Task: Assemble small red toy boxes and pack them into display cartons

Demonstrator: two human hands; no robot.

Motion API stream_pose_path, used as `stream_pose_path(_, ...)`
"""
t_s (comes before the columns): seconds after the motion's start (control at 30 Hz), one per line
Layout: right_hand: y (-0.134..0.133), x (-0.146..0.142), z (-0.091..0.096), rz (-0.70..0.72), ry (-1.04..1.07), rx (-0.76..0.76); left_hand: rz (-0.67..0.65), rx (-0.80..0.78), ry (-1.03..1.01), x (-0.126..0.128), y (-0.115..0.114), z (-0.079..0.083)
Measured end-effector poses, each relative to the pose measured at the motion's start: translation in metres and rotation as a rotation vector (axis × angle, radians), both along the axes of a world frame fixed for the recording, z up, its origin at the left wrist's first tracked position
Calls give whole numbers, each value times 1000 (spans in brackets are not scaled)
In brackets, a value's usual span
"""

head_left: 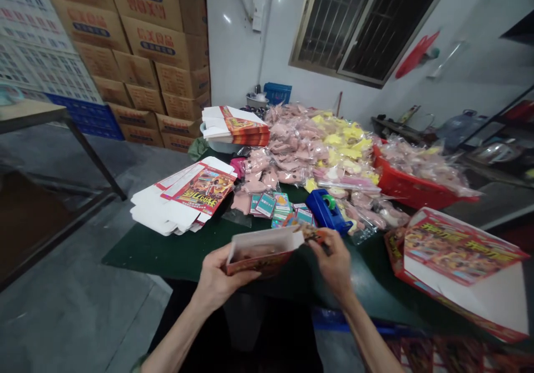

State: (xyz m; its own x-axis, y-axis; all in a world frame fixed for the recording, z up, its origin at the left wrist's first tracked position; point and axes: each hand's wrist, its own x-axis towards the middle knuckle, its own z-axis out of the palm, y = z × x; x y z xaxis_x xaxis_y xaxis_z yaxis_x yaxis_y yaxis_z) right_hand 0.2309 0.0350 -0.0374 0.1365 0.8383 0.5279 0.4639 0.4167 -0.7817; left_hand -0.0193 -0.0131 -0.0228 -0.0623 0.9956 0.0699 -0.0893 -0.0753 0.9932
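Note:
My left hand (217,277) grips a small red and white cardboard box (267,255), whose top faces me unclosed. Something pinkish in clear wrap shows inside it. At the box's right end, my right hand (334,259) pinches a small orange-brown printed packet (311,233); its exact kind is hard to make out. Just beyond the box lie several teal cards (266,204) and a blue tape dispenser (327,210) with a green roll. Flat, unfolded printed cartons (200,192) are stacked on the left of the green table (167,253).
Bagged pink and yellow plush toys (300,139) are heaped at the back. A red basket (411,184) holds more. On the right stands a large printed carton (459,267). More flat cartons (237,125) rest on a tub. Brown boxes (167,45) are stacked against the wall.

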Motion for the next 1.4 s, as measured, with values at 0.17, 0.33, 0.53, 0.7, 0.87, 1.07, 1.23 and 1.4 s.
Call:
stream_pose_path(0.17,-33,-1,89,120,171,197,-159,-1,-14,7,2,5)
stream_pose_path(0.33,-48,-25,112,180,-376,415,-205,46,-76,5,5,-3)
stream_pose_path(0.53,-37,-31,108,226,-662,646,-224,99,-45,3,7,-6)
stream_pose_path(0.7,-42,-46,116,341,-790,657,-233,110,-18,2,6,-9)
stream_pose_path(0.87,-38,-62,107,219,-708,724,-243,155,-25,3,6,-6)
stream_pose_path(1.07,-40,-70,103,189,-792,694,-234,180,-12,2,8,-5)
stream_pose_path(1.23,-47,-91,86,234,-812,570,-173,262,98,0,11,-11)
stream_pose_path(1.4,-53,-102,86,202,-784,321,-140,276,159,0,8,-9)
